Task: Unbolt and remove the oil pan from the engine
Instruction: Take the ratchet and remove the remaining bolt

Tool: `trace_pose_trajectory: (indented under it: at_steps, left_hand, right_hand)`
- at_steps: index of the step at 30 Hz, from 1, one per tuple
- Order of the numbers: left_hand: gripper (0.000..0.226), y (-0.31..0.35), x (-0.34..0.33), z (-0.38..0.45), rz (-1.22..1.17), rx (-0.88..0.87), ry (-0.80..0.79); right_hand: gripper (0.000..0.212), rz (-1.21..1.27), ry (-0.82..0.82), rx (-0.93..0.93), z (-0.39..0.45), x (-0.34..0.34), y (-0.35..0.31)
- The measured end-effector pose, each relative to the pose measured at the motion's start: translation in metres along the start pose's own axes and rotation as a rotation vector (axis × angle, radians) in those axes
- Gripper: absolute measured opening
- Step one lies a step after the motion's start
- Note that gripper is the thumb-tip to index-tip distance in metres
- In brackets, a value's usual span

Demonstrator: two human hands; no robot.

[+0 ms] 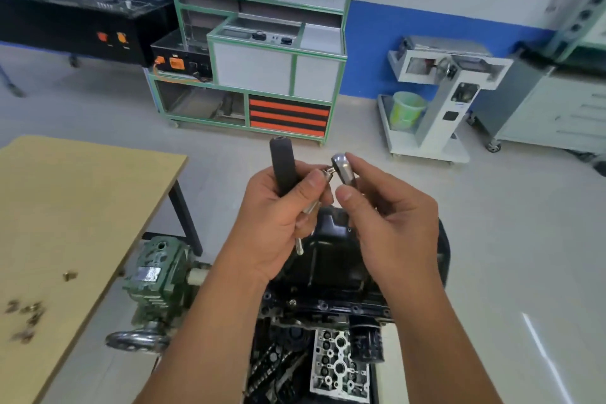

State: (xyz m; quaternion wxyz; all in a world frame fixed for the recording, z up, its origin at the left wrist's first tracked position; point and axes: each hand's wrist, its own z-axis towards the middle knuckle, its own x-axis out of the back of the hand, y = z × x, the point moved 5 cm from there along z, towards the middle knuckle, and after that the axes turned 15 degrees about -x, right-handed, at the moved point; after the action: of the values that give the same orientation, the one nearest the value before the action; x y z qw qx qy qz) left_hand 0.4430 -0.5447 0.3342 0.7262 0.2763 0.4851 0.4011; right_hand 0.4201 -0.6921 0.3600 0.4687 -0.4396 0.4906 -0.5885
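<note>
Left hand point(275, 207) grips the ratchet point(283, 164) handle, right hand point(387, 207) pinches its head — oil pan point(331, 259) below looks heavy, rigid; lift by both rims.

Both hands are hiding most of the oil pan point(331, 259); only its middle is showing between the wrists. Left hand point(278, 223) is covering the ratchet point(284, 165) shaft, right hand point(390, 216) is masking part of its head. Engine point(328, 364) is running off the bottom edge. Small parts point(24, 318) on the counter point(82, 207) are blurring too much to identify. Counter is getting cut by the left edge.
</note>
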Motion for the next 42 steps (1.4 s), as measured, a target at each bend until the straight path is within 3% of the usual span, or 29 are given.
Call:
trace_pose_trajectory:
  at_steps: [6, 10, 12, 15, 18, 23, 26, 29, 35, 42]
  left_hand:
    - [0.013, 0.0, -0.013, -0.01, 0.021, 0.038, -0.06]
    - [0.025, 0.006, -0.019, -0.005, -0.209, 0.062, 0.079]
    - [0.026, 0.01, -0.016, -0.003, -0.3, 0.1, 0.137]
    - [0.02, 0.016, -0.006, -0.007, -0.122, 0.147, 0.076]
    - [0.005, 0.02, 0.001, -0.016, -0.063, 0.21, 0.066]
    - [0.02, 0.031, 0.023, -0.019, 0.038, 0.289, 0.072]
    - [0.039, 0.047, 0.043, -0.018, 0.006, 0.203, 0.257]
    - [0.064, 0.071, 0.06, -0.012, -0.325, 0.043, 0.425]
    - [0.067, 0.106, 0.057, 0.0, -0.604, -0.149, 0.44]
    - [0.065, 0.096, 0.04, -0.003, -0.583, -0.147, 0.426]
  right_hand:
    - [0.039, 0.007, 0.001, 0.003, -0.015, 0.019, -0.004]
    - [0.006, 0.339, -0.064, -0.264, -0.026, 0.009, 0.009]
    - [0.011, 0.36, -0.077, -0.344, -0.031, 0.002, 0.015]
    - [0.021, 0.335, -0.132, -0.35, -0.033, -0.013, 0.011]
    - [0.017, 0.308, -0.237, -0.359, -0.03, -0.036, 0.007]
    - [0.017, 0.354, -0.288, -0.377, -0.038, -0.073, 0.015]
    - [0.018, 0.33, -0.293, -0.374, -0.043, -0.084, 0.022]
    - [0.019, 0.309, -0.352, -0.355, -0.049, -0.085, 0.026]
    - [0.017, 0.467, -0.562, -0.347, -0.064, -0.097, 0.024]
    - [0.008, 0.548, -0.508, -0.36, -0.068, -0.104, 0.018]
